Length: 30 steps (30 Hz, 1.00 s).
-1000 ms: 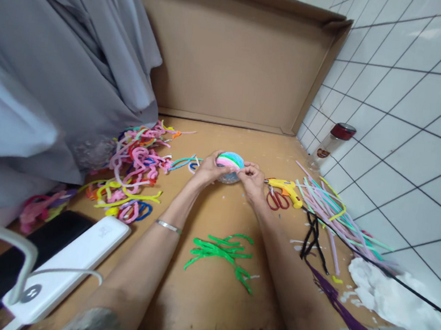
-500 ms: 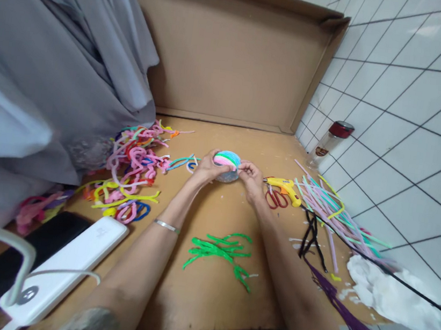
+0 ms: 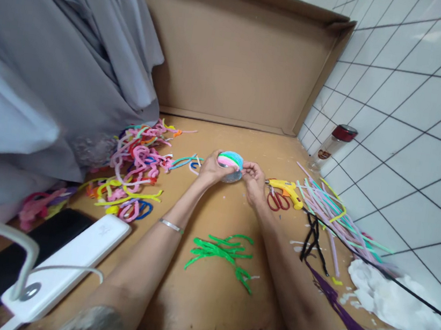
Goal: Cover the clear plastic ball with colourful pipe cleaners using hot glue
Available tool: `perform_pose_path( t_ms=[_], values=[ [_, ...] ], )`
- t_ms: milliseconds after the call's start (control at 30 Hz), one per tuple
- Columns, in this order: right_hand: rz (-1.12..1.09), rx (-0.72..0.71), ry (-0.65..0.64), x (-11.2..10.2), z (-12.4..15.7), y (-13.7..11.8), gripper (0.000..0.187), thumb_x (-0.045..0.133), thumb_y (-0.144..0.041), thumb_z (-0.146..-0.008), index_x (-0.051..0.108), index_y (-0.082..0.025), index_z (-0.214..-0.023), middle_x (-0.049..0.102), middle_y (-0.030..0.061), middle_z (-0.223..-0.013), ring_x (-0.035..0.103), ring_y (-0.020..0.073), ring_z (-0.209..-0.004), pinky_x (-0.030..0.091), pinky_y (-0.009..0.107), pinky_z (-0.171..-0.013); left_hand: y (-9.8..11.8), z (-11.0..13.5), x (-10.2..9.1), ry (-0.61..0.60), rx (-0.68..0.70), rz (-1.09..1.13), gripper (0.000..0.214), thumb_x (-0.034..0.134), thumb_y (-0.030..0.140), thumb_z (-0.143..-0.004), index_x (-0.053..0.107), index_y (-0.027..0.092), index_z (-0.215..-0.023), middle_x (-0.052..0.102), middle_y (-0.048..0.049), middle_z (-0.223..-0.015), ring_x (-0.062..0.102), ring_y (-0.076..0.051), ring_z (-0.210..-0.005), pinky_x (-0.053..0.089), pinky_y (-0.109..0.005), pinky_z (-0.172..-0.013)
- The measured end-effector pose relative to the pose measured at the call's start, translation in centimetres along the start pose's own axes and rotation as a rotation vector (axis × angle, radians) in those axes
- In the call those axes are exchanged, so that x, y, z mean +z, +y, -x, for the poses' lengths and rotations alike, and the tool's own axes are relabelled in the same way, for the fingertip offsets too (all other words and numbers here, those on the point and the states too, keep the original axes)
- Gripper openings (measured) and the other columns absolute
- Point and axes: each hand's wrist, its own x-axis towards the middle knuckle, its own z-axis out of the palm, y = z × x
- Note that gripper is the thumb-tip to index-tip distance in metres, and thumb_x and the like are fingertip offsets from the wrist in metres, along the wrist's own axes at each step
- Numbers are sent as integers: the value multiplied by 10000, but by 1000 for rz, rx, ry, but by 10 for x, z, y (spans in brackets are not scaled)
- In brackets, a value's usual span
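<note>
My left hand (image 3: 212, 170) is wrapped round the left side of a clear round container (image 3: 232, 177). Bands of blue, green and pink pipe cleaner (image 3: 231, 159) cover its upper part, while the lower part shows bare and see-through. At the container's right edge, the fingers of my right hand (image 3: 254, 179) are pinched together; what they hold is too small to make out. Between my forearms lies a loose bunch of green pipe cleaners (image 3: 219, 251) on the table.
A yellow glue gun (image 3: 288, 190) and red-handled scissors (image 3: 279, 201) lie right of my hands. Beyond are straight pipe cleaners (image 3: 323, 205), a red-lidded bottle (image 3: 332, 144) and white tissue (image 3: 393, 304). Tangled pipe cleaners (image 3: 140, 160) and a white power bank (image 3: 73, 262) sit left.
The view has shifted slightly, so most things appear a little further right. Both hands keep their places at the container, and the right fingers have moved only slightly.
</note>
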Motion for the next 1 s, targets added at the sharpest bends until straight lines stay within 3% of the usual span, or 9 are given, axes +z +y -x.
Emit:
perform_pose_path(
  t_ms=[267, 433, 633, 833, 1000],
  values=[
    [10, 18, 16, -1, 0, 1, 304, 680, -403, -593, 619, -208, -818, 661, 45, -890, 600, 164, -777, 501, 327, -769, 3, 2, -2, -24, 10, -7, 825, 820, 398, -614, 519, 164, -1345, 620, -142, -1284, 585, -301, -1186, 478, -396, -996],
    [44, -55, 44, -2, 1, -1, 238, 708, -383, -589, 662, -196, -729, 640, 94, -1072, 624, 209, -925, 500, 373, -856, 4, 3, -3, -34, 5, 14, 811, 816, 395, -620, 524, 163, -1340, 614, -145, -1293, 597, -296, -1162, 508, -377, -948],
    [166, -99, 19, -4, 3, -7, 168, 700, -380, -634, 667, -217, -652, 622, 82, -1026, 578, 248, -1077, 488, 392, -904, 3, 4, -4, -39, 27, 22, 796, 795, 400, -642, 513, 176, -1352, 622, -137, -1281, 590, -298, -1172, 502, -394, -961],
    [241, -142, 12, -4, 0, -7, 173, 694, -395, -651, 678, -223, -656, 615, 72, -1003, 577, 232, -1020, 481, 376, -885, -2, 0, 0, -13, 56, -12, 814, 798, 426, -645, 511, 175, -1364, 615, -143, -1285, 568, -300, -1205, 441, -410, -1034],
    [208, -82, 51, -11, -7, -1, 166, 691, -379, -628, 672, -215, -645, 646, 58, -964, 595, 220, -964, 480, 364, -873, -2, 4, 0, -39, 109, -42, 806, 755, 534, -683, 525, 186, -1372, 543, -163, -1398, 486, -321, -1324, 359, -418, -1112]
  ],
)
